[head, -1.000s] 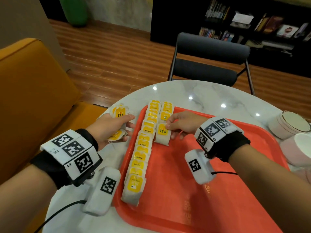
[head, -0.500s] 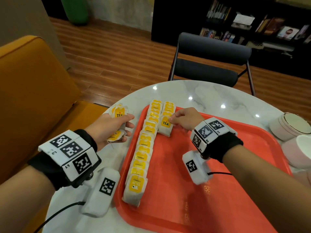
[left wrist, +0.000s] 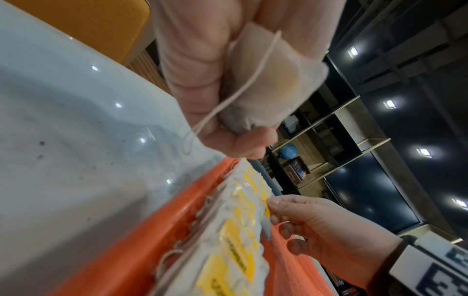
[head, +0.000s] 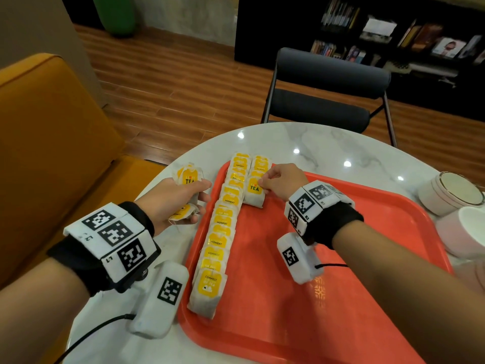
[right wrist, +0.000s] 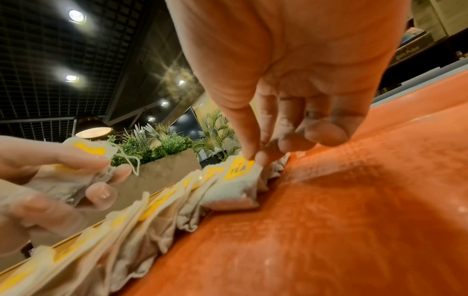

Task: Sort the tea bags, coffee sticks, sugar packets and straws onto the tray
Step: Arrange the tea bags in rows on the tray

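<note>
Pinching the upper right corner of a tea bag [head: 254, 191], the right hand [head: 282, 181] rests over the far left part of the orange tray [head: 354, 258]; thumb and forefinger close on the bag beside its yellow tag, which reads "TEA". That bag lies at the near end of a short row of tea bags [head: 259, 166] just right of a long row [head: 223, 229]. The long row runs along the tray's left edge, bags overlapping, with yellow tags that read "MOMENT", "CONNECT" and, nearest, "CONNECT" over a second line too small to read.

The left hand [head: 173, 199] is off the tray, above the marble surface [head: 328, 148], with fingers curled round a bunch of tea bags [head: 189, 177]. One tag there reads "TEA"; a string hangs loose beneath the fist in the left wrist view.

Both wrists carry black bands with white blocks bearing square black-and-white codes. White round containers [head: 451, 195] stand right of the tray.
</note>
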